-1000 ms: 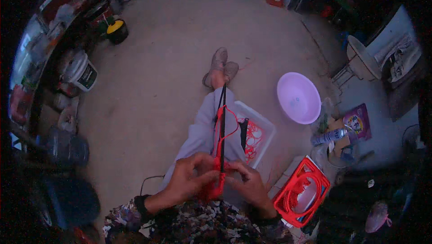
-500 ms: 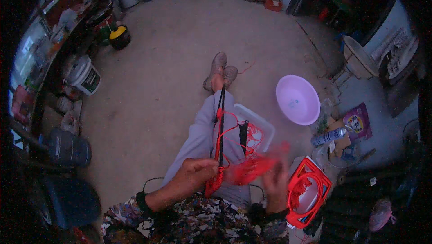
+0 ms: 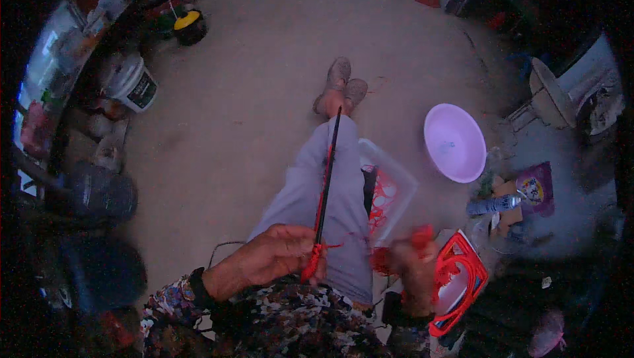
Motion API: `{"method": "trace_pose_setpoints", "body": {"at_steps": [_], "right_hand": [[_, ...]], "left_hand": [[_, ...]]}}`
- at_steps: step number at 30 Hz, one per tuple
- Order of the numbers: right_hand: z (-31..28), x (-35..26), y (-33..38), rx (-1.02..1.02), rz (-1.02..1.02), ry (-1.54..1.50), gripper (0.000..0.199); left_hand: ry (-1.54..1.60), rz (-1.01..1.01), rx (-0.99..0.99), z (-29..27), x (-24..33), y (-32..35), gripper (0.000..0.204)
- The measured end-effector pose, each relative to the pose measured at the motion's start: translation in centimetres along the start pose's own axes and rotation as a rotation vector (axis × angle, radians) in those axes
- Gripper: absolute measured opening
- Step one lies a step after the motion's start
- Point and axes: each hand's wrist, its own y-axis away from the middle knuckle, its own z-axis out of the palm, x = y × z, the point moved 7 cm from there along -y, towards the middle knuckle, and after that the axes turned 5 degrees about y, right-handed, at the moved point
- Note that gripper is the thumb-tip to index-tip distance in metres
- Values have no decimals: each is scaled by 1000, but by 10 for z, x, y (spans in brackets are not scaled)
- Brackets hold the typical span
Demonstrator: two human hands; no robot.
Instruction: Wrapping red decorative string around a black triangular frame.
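My left hand is closed around the near end of a taut black cord that runs up along my legs toward my feet. Red cord wraps the black one in a knotted section at my fingers, and a short red strand sticks out to the right. Off to the right, my right hand is smeared by motion and closed on a bundle of red cord, parts of which show on both sides of it. Loose red cord lies in a clear plastic tray beside my legs.
Close to my right hand stands a red-rimmed basket with red cord in it. Beyond are a lilac basin, a spray can and a purple bag. At left stand a white bucket and dark bins.
My right hand has moved down toward the basket with the red bundle, away from the black cord. The red loops along the cord are drawn in. The view has shifted slightly.
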Motion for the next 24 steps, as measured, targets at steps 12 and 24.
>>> {"method": "trace_pose_setpoints", "body": {"at_steps": [12, 24], "right_hand": [[87, -23, 9, -446, -190, 365, 20], [86, -27, 2, -417, -84, 172, 14]], "left_hand": [[-46, -43, 35, 4, -6, 0, 24], [40, -31, -82, 10, -6, -3, 23]]}}
